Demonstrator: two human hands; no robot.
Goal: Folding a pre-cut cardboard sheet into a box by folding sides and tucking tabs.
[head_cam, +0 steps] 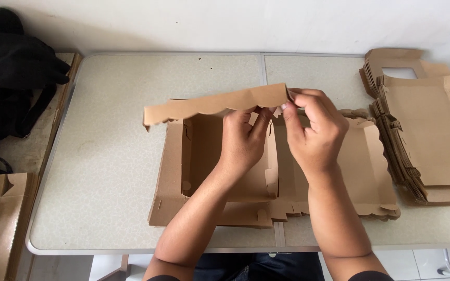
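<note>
**Kid:** Head camera looks down at your hands. What are they doing?

**Me:** My left hand (243,138) and my right hand (313,132) are both pinched shut on a brown cardboard box (209,161). It sits half folded in the middle of the bench (105,156). My fingers meet at the right end of its wavy-edged flap (217,104), which sticks up at the far side.

**Kid:** Is it heavy?

**Me:** I think it is very light. The card looks thin and a bit stiff, so it bends at the folds and could crease or tear. Holding it near a fold or by a flap's edge seems best.

**Kid:** What else is there?

**Me:** A stack of flat boxes (423,135) lies on the right, and a black bag (11,78) on the far left.

**Kid:** What can't you see?

**Me:** My hands hide the small tabs under them. The stack is cut off at the right edge.
</note>
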